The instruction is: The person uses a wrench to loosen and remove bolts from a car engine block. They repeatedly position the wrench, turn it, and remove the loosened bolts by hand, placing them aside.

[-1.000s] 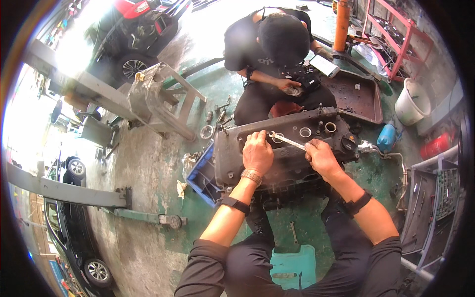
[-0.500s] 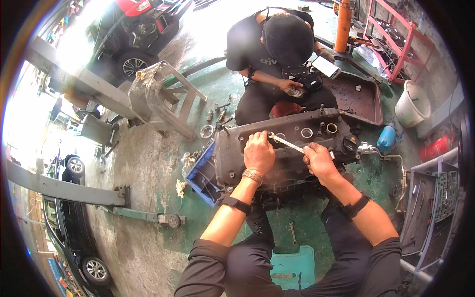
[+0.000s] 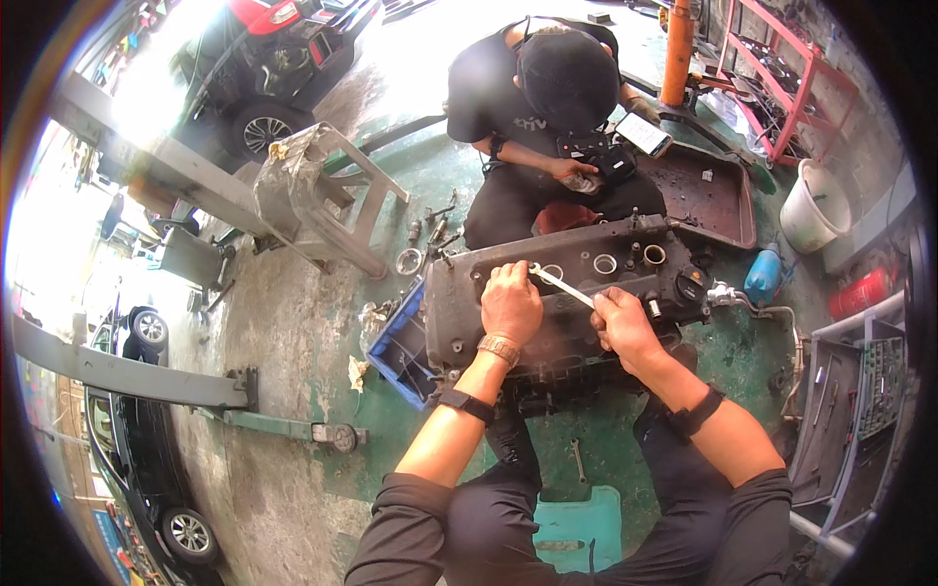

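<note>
A dirty dark engine valve cover (image 3: 459, 314) with round holes along its middle lies across in front of me, on an engine part that it mostly hides. Over it slants a silver wrench (image 3: 569, 290), its far end at a hole near the cover's middle. My right hand (image 3: 627, 328) is closed round the wrench's near end. At the far end my left hand (image 3: 511, 305) is closed, fingertips pressed to the wrench head; the fastener under them is hidden.
Opposite me sits a person (image 3: 567, 88) in black, holding small dark items. A blue parts bin (image 3: 399, 342) stands left of the engine part, a brown drip tray (image 3: 718, 200) behind right. Between my feet are another wrench (image 3: 578, 459) and a green stool (image 3: 581, 518).
My right hand has swung the wrench's near end slightly toward me and to the left. My left hand has stayed at the wrench head.
</note>
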Motion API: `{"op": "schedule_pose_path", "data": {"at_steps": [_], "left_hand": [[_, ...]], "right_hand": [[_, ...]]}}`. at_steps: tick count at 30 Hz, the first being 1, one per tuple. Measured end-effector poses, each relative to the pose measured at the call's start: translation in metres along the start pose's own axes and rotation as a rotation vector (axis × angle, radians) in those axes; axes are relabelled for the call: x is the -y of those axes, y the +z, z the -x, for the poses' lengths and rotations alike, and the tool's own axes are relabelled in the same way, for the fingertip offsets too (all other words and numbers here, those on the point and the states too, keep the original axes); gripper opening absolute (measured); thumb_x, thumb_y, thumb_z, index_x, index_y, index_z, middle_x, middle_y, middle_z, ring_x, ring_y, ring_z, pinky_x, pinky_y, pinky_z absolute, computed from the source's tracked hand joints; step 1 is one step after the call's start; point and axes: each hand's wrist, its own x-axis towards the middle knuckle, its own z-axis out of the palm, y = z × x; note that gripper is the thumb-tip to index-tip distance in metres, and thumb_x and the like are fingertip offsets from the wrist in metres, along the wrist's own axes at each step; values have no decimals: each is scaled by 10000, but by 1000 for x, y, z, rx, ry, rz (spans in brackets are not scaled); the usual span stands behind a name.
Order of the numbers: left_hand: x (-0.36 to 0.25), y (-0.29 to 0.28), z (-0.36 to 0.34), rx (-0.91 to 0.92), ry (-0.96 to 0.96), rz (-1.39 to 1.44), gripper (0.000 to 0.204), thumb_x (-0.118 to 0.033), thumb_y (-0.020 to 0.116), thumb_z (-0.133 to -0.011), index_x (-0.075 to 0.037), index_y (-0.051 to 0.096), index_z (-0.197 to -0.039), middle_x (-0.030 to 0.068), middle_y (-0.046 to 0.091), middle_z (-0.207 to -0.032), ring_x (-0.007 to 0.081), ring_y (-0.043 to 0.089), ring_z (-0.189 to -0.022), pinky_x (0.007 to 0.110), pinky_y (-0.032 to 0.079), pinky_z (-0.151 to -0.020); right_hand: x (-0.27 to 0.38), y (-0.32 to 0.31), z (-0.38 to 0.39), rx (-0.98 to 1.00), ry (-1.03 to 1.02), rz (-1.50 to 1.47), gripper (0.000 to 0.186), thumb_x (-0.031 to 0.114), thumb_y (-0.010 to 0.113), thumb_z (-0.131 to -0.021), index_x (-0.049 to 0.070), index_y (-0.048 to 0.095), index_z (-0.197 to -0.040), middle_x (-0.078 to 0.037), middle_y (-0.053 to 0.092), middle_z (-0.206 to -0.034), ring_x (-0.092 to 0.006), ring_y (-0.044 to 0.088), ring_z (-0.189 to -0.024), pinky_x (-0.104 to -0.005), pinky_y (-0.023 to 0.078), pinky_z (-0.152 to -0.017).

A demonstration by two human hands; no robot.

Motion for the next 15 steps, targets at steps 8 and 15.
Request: {"op": "schedule_pose_path", "data": {"at_steps": [8, 15], "left_hand": [[-1, -1, 0, -11, 3, 9, 239, -105, 552, -827, -19, 614, -1041, 151, 642, -998, 334, 586, -987, 427, 501, -843], [-2, -2, 0, -18, -5, 22, 228, -107, 552, -827, -19, 616, -1027, 152, 643, -985, 334, 588, -980, 426, 502, -840]], "right_hand": [[8, -14, -19, -14, -50, 30, 142, 178, 472, -983, 63, 555, -994, 11, 486, -691, -65, 389, -497, -233, 336, -454], [12, -19, -41, -66, -205, 192, 154, 173, 478, -969, 52, 569, -1000, 13, 487, -690, -68, 400, -506, -226, 333, -451]]}}
